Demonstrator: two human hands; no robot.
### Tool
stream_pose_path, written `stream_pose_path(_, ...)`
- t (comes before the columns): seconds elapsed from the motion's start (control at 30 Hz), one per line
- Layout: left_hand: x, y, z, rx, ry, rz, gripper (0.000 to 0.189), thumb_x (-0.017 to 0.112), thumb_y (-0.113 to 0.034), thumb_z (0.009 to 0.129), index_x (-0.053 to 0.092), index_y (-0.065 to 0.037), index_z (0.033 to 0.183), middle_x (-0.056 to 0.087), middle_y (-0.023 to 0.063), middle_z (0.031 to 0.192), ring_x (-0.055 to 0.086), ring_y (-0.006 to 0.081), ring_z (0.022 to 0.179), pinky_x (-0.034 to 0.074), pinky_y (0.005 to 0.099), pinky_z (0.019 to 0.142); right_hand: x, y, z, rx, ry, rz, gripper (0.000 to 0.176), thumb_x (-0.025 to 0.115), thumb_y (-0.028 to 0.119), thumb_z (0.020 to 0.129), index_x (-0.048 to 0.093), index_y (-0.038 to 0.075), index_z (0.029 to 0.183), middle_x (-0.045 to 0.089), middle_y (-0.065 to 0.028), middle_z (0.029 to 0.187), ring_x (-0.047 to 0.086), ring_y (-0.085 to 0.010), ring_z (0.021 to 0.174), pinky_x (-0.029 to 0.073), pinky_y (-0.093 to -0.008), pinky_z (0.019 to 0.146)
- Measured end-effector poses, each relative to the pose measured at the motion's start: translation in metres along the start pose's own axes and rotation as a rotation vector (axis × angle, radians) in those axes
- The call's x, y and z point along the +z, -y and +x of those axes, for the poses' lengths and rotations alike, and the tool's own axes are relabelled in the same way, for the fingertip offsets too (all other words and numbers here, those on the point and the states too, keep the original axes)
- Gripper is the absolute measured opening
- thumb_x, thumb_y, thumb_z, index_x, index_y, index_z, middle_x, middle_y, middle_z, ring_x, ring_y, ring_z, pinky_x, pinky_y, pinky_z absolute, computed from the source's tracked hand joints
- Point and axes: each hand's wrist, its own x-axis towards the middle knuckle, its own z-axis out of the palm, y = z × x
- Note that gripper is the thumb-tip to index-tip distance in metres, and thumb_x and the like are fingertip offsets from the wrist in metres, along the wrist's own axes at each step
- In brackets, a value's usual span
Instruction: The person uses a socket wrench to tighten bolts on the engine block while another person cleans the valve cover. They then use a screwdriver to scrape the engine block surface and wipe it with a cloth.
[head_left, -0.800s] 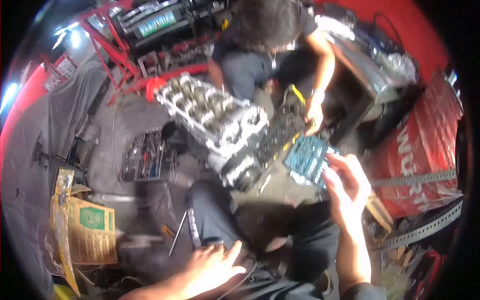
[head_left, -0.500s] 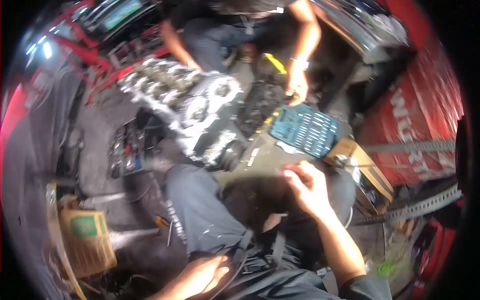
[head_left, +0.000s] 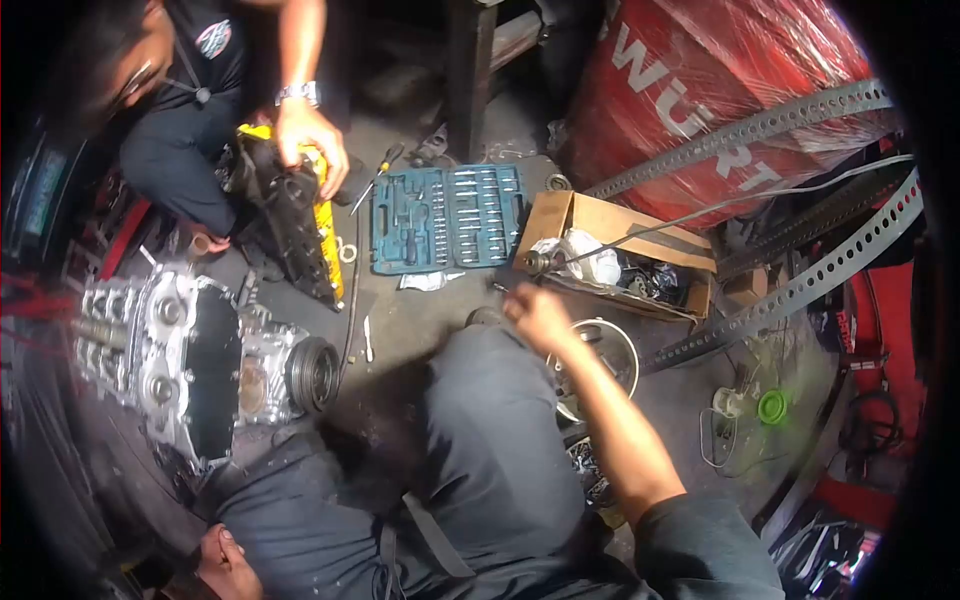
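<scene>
My right hand (head_left: 540, 318) reaches over the floor beyond my knee, its fingers pinched together. A small dark piece (head_left: 500, 288) shows at the fingertips, too small to name. Just beyond lies an open blue socket set case (head_left: 447, 262) with rows of sockets and bits. To the hand's right stands a cardboard box (head_left: 630, 222) holding metal parts and a white bag. Below the wrist is a round, pale-rimmed container (head_left: 632, 365). My left hand (head_left: 228, 565) rests against my thigh with its fingers curled; nothing shows in it.
An engine (head_left: 175, 350) with a black pulley (head_left: 312, 373) stands at left. A co-worker's hand (head_left: 310, 140) holds a dark part beside a yellow strip. A screwdriver (head_left: 378, 178) lies near the case. Perforated metal rails (head_left: 800, 305) cross at right, before a red wrapped stack (head_left: 700, 90).
The view has swung right, so the engine and co-worker sit farther left. My right hand has moved from above my knee toward the box. My left hand's fingers, stretched before, are now curled.
</scene>
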Motion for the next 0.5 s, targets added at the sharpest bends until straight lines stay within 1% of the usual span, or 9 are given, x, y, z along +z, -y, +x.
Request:
stream_pose_path(0.03,0.016,0.011,0.002,0.029,0.01,0.044,0.033,0.047,-0.024,0.104,0.064,-0.004,0.124,0.068,0.0119,0.114,0.066,0.0257,0.1,0.053,0.0386,0.086,0.038,-0.032,0.004,0.152,0.114,0.021,0.034,0.068,0.017,0.081,0.068,0.002,0.112,0.07,-0.0251,0.103,0.067,-0.0414,0.099,0.052,-0.0494,0.088)
stream_pose_path(0.1,0.047,0.05,-0.008,0.104,0.063,0.149,0.033,0.046,-0.023,0.105,0.064,-0.004,0.124,0.068,0.0112,0.115,0.065,0.0253,0.101,0.053,0.0389,0.087,0.097,-0.071,-0.001,0.271,0.0,-0.171,0.057,0.07,0.012,0.076,0.055,0.0,0.13,0.057,-0.027,0.127,0.057,-0.0451,0.116,0.052,-0.0491,0.095)
stream_pose_path(0.13,0.07,0.092,-0.025,0.191,0.132,0.24,0.033,0.045,-0.023,0.105,0.063,-0.004,0.124,0.067,0.0108,0.115,0.065,0.0251,0.101,0.053,0.0391,0.088,0.113,-0.082,0.002,0.265,0.013,-0.315,0.056,0.068,0.011,0.08,0.052,0.0,0.133,0.055,-0.0253,0.13,0.055,-0.0436,0.119,0.051,-0.0496,0.096)
stream_pose_path(0.17,0.105,0.184,-0.056,0.46,0.278,0.429,0.033,0.044,-0.022,0.105,0.063,-0.003,0.124,0.067,0.0104,0.116,0.065,0.0249,0.102,0.052,0.0393,0.088,0.131,-0.094,0.009,0.254,0.028,-0.455,0.056,0.065,0.011,0.083,0.049,0.001,0.136,0.053,-0.0236,0.132,0.053,-0.042,0.121,0.051,-0.0502,0.096)
stream_pose_path(0.3,0.062,0.061,-0.018,0.031,0.014,0.19,0.021,0.053,-0.015,0.098,0.064,-0.001,0.109,0.066,0.0155,0.097,0.065,0.0328,0.086,0.052,0.0423,0.075,0.154,-0.11,0.049,0.333,-0.019,-0.616,0.039,0.047,0.016,0.097,0.05,0.004,0.133,0.055,-0.0186,0.133,0.054,-0.0377,0.122,0.052,-0.0474,0.092)
stream_pose_path(0.4,0.047,0.025,-0.006,-0.055,-0.094,0.141,0.012,0.06,-0.01,0.093,0.065,0.0,0.098,0.066,0.0193,0.084,0.065,0.0387,0.074,0.052,0.0446,0.065,0.172,-0.162,0.079,0.456,0.029,-0.627,0.039,0.055,0.015,0.092,0.054,0.003,0.128,0.058,-0.0186,0.128,0.057,-0.0337,0.12,0.055,-0.0453,0.088)
stream_pose_path(0.43,0.037,0.003,0.006,-0.071,-0.111,0.136,0.01,0.062,-0.008,0.091,0.065,0.001,0.095,0.066,0.0205,0.079,0.065,0.0407,0.07,0.052,0.0454,0.062,0.167,-0.162,0.086,0.484,0.03,-0.627,0.04,0.062,0.012,0.086,0.057,0.0,0.125,0.062,-0.0188,0.122,0.062,-0.0344,0.114,0.057,-0.044,0.087)
stream_pose_path(0.47,0.022,-0.017,0.018,-0.011,-0.056,0.145,0.005,0.062,-0.005,0.089,0.065,-0.001,0.09,0.064,0.02,0.076,0.063,0.0409,0.067,0.05,0.0452,0.058,0.161,-0.162,0.081,0.365,0.098,-0.727,0.029,0.048,0.021,0.096,0.062,0.007,0.117,0.067,-0.0152,0.112,0.07,-0.0286,0.099,0.058,-0.0425,0.076)
stream_pose_path(0.5,0.024,-0.017,0.02,0.008,-0.085,0.157,0.003,0.063,-0.006,0.087,0.064,-0.003,0.087,0.061,0.0168,0.072,0.061,0.0387,0.063,0.048,0.0458,0.055,0.162,-0.179,0.085,0.217,0.195,-0.775,0.025,0.052,0.016,0.093,0.065,0.004,0.112,0.07,-0.0153,0.107,0.073,-0.0303,0.087,0.06,-0.0403,0.069)
